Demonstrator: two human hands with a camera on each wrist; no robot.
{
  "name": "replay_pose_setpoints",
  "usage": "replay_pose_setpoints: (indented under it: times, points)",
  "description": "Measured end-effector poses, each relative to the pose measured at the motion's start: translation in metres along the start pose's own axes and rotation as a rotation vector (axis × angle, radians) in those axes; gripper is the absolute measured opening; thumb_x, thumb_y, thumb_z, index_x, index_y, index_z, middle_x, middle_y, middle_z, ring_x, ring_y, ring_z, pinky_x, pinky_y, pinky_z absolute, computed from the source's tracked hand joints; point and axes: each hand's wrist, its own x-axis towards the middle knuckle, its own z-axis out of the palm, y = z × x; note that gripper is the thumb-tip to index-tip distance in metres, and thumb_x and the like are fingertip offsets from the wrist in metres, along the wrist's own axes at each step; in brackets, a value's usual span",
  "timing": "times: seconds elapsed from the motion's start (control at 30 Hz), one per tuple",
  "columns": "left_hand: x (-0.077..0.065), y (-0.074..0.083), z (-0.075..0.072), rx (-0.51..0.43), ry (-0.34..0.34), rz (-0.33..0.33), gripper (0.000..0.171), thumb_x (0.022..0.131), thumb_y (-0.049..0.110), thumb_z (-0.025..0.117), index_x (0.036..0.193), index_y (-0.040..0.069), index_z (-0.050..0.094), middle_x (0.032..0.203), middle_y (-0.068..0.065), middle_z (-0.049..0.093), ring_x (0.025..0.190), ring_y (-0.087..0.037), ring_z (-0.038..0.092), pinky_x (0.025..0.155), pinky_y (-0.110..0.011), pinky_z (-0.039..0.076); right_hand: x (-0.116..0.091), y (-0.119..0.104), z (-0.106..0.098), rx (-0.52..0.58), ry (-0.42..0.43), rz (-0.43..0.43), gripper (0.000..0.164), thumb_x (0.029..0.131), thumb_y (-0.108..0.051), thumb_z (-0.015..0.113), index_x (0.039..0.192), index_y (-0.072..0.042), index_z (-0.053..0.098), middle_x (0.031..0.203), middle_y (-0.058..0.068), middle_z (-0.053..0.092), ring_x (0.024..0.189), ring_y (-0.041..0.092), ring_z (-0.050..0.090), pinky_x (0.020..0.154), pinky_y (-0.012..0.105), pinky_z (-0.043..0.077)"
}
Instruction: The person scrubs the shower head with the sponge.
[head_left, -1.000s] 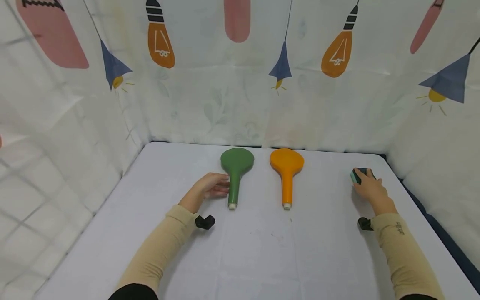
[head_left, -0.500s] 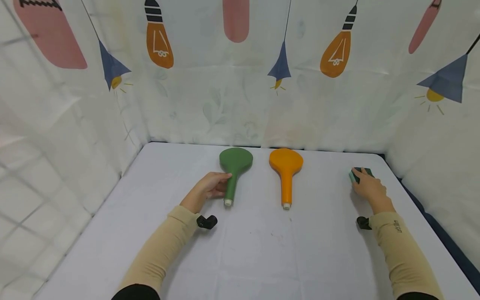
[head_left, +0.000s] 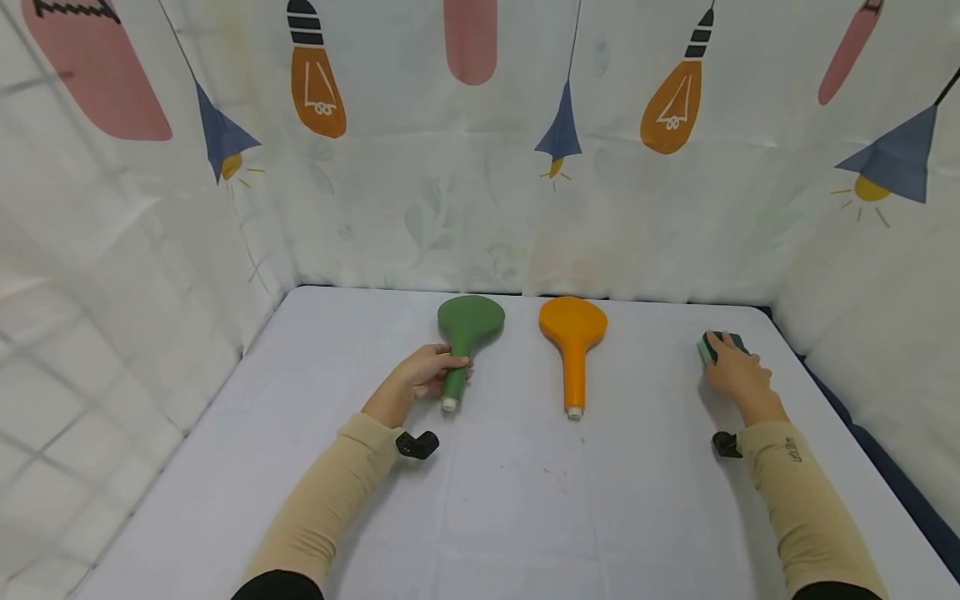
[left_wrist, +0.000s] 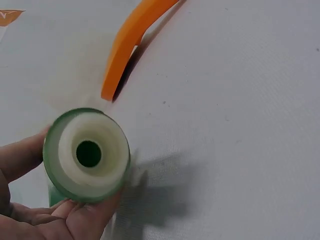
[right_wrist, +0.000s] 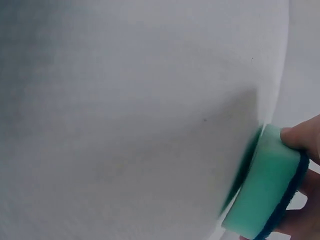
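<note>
My left hand (head_left: 420, 375) has its thumb and fingers around the handle of a green shower head (head_left: 471, 321), whose round head points to the back of the table. In the left wrist view the white connector end (left_wrist: 90, 155) of that handle faces the camera, with a dark hole at its middle. An orange shower head (head_left: 573, 325) lies to the right of the green one, handle toward the front. At the far right, my right hand (head_left: 742, 379) grips a sponge (right_wrist: 265, 185), light green with a dark scouring layer, right by the table surface.
The white-covered table (head_left: 517, 517) meets a printed curtain (head_left: 480, 208) along its back edge. More curtain hangs at the left and right sides. A dark strip (head_left: 900, 475) runs along the right table edge.
My left fingers have closed around the green handle, and its lower end has swung slightly left. The right hand keeps the sponge in nearly the same spot.
</note>
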Motion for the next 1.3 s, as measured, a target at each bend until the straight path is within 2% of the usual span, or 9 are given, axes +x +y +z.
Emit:
replay_pose_setpoints:
  times: [0.13, 0.33, 0.43, 0.6, 0.73, 0.93, 1.07, 1.3]
  points:
    - [0.000, 0.000, -0.002, -0.010, -0.011, 0.008, 0.064, 0.106, 0.002, 0.053, 0.159, -0.008, 0.019, 0.130, -0.020, 0.061, 0.094, -0.016, 0.070, 0.093, -0.038, 0.054, 0.000, -0.002, 0.001, -0.007, 0.045, -0.005, 0.063, 0.103, -0.013, 0.037, 0.160, 0.002, 0.015, 0.163, 0.031, 0.007, 0.131, 0.078, 0.013, 0.099, 0.082, 0.022]
    - [0.001, 0.000, -0.007, -0.002, -0.011, 0.032, 0.066, 0.106, 0.000, 0.051, 0.160, -0.008, 0.013, 0.127, -0.020, 0.058, 0.093, -0.014, 0.068, 0.085, -0.030, 0.055, 0.003, -0.006, 0.003, -0.004, 0.066, -0.031, 0.062, 0.105, -0.014, 0.040, 0.160, 0.001, 0.016, 0.164, 0.030, 0.008, 0.131, 0.078, 0.011, 0.098, 0.083, 0.022]
    - [0.002, 0.000, -0.009, 0.006, -0.042, 0.042, 0.066, 0.106, -0.002, 0.050, 0.159, -0.009, 0.011, 0.123, -0.019, 0.060, 0.091, -0.013, 0.068, 0.081, -0.029, 0.056, 0.004, -0.010, 0.003, -0.007, 0.075, -0.054, 0.061, 0.106, -0.015, 0.040, 0.161, 0.000, 0.016, 0.164, 0.029, 0.008, 0.131, 0.078, 0.012, 0.098, 0.083, 0.023]
    - [0.001, -0.002, -0.012, 0.039, -0.087, 0.073, 0.065, 0.106, -0.002, 0.049, 0.158, -0.011, 0.012, 0.115, -0.015, 0.064, 0.091, -0.014, 0.068, 0.077, -0.032, 0.056, 0.004, -0.024, 0.005, -0.027, 0.122, -0.111, 0.061, 0.106, -0.016, 0.042, 0.161, -0.001, 0.019, 0.163, 0.029, 0.013, 0.129, 0.075, 0.023, 0.094, 0.081, 0.029]
    - [-0.002, -0.003, -0.013, 0.065, -0.107, 0.094, 0.067, 0.106, -0.002, 0.050, 0.159, -0.010, 0.010, 0.117, -0.016, 0.064, 0.094, -0.014, 0.068, 0.079, -0.031, 0.054, 0.004, -0.039, 0.005, -0.034, 0.170, -0.163, 0.060, 0.107, -0.016, 0.043, 0.161, -0.002, 0.022, 0.164, 0.027, 0.016, 0.127, 0.070, 0.029, 0.092, 0.078, 0.033]
    - [-0.008, -0.004, -0.014, 0.105, -0.112, 0.120, 0.069, 0.105, 0.000, 0.053, 0.160, -0.007, 0.011, 0.132, -0.024, 0.062, 0.096, -0.014, 0.069, 0.083, -0.029, 0.052, 0.004, -0.070, 0.008, -0.034, 0.223, -0.249, 0.058, 0.107, -0.015, 0.045, 0.161, -0.004, 0.027, 0.164, 0.024, 0.020, 0.130, 0.067, 0.031, 0.095, 0.076, 0.034]
    - [-0.011, -0.004, -0.013, 0.112, -0.141, 0.147, 0.069, 0.106, 0.001, 0.053, 0.161, -0.005, 0.011, 0.138, -0.028, 0.058, 0.095, -0.014, 0.070, 0.082, -0.030, 0.054, 0.002, -0.093, 0.014, -0.042, 0.270, -0.325, 0.056, 0.107, -0.014, 0.049, 0.159, -0.004, 0.033, 0.163, 0.022, 0.026, 0.133, 0.067, 0.031, 0.099, 0.075, 0.033]
    - [-0.009, -0.002, -0.007, 0.117, -0.198, 0.198, 0.064, 0.105, -0.001, 0.052, 0.159, -0.007, 0.018, 0.139, -0.034, 0.054, 0.093, -0.013, 0.069, 0.076, -0.030, 0.055, -0.005, -0.129, 0.025, -0.041, 0.315, -0.466, 0.056, 0.106, -0.014, 0.056, 0.158, -0.006, 0.038, 0.162, 0.018, 0.032, 0.135, 0.062, 0.034, 0.101, 0.071, 0.037]
